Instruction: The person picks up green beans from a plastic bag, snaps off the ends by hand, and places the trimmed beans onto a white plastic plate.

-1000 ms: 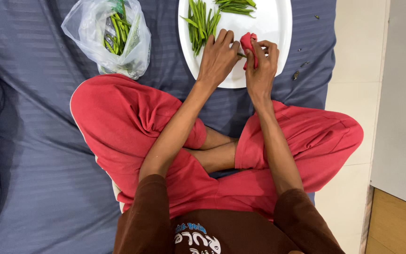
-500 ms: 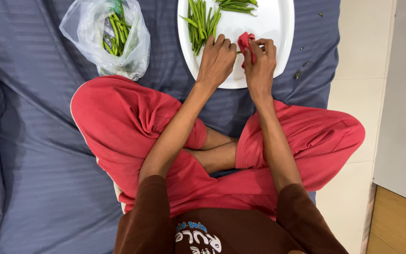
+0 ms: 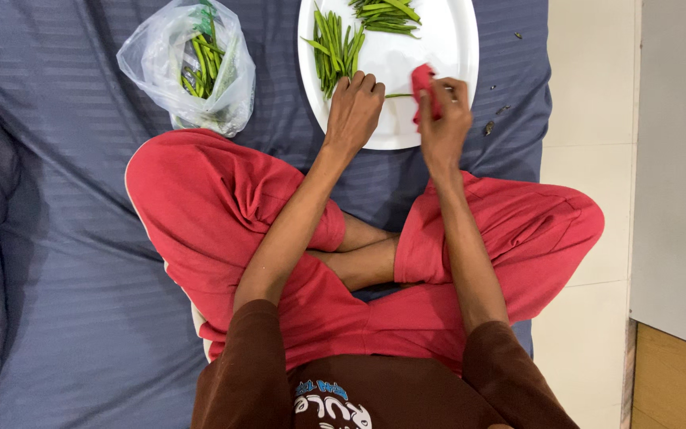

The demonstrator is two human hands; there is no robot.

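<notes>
Striped blue sheet (image 3: 81,262), glossy oval plate (image 3: 458,32), right hand (image 3: 444,119) grip clamped on red tool (image 3: 422,82), left hand (image 3: 352,111) curled on slim bean (image 3: 397,96)

Clear plastic bag (image 3: 192,71) with green beans inside lies on the blue-grey striped bedsheet (image 3: 65,262), near the bed's far edge, left of the plate and apart from it, touching the red trouser knee (image 3: 192,199). Small dark scraps (image 3: 487,127) sit on the sheet by the bed's right edge. Cream tiled floor (image 3: 589,159) runs along the bed's right side; grey panel (image 3: 680,159) and a wooden strip (image 3: 672,381) beyond it. Brown shirt (image 3: 375,397) at the near edge.
</notes>
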